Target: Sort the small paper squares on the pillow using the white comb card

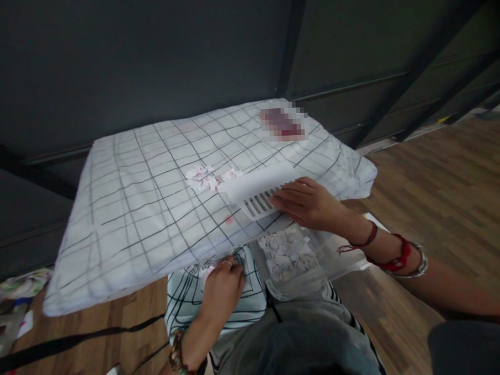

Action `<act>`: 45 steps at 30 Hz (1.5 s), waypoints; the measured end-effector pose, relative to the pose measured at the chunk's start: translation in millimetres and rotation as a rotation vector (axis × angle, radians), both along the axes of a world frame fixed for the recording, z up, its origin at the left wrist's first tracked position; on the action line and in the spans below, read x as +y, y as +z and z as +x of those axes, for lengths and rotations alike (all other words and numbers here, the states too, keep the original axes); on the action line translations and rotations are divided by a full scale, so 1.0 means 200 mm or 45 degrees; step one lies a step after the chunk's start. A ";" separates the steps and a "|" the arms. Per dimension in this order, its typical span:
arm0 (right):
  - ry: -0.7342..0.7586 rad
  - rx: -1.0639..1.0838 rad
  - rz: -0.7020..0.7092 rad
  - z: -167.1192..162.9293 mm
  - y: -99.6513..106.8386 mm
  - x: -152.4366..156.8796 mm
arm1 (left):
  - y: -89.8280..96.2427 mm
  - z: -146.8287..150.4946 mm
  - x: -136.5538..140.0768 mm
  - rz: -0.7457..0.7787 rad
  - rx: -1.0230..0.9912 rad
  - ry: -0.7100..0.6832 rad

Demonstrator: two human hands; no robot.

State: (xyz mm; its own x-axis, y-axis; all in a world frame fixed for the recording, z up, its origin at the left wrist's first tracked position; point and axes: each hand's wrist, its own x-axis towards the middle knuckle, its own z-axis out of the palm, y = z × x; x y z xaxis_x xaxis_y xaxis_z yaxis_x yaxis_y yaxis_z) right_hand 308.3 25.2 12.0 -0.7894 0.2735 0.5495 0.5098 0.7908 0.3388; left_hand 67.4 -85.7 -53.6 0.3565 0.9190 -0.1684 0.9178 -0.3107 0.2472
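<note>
My right hand (311,204) is closed on the near edge of a white slotted plastic piece (256,186), tilted over the grid-patterned cloth surface (150,175). Against its far left end lies a loose heap of small white and pinkish paper scraps (200,178). My left hand (226,285) is low, over a checked cloth bag or cushion (184,301) on my lap. Its fingers are curled beside a pale pink scrap (207,272); whether they grip it is hidden. Between the hands, a clear plastic box (298,290) holds many paper scraps (286,253).
A blurred-out dark reddish patch (283,124) is at the cloth's far right. Behind stands a dark panelled wall (145,59). Wooden floor (437,201) shows on both sides. A black strap (78,343) runs across the lower left, near a grey rack (7,331).
</note>
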 end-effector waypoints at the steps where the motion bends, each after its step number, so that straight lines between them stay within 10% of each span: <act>1: 0.028 0.004 -0.058 0.00 0.01 -0.01 | 0.01 -0.01 0.00 0.009 -0.034 0.025; 13: 0.113 0.281 -0.640 -0.12 -0.01 -0.33 | 0.21 0.15 0.02 0.201 -0.702 0.157; 19: -0.053 0.169 -0.534 0.02 -0.01 -0.28 | 0.18 0.27 0.02 0.346 -0.373 -0.016; 27: -0.221 -0.048 -0.224 -0.02 -0.02 -0.09 | 0.31 0.02 0.11 0.819 -0.340 0.033; 45: -0.178 -0.011 -0.521 0.05 0.18 0.03 | 0.33 -0.17 0.29 0.613 -0.020 0.169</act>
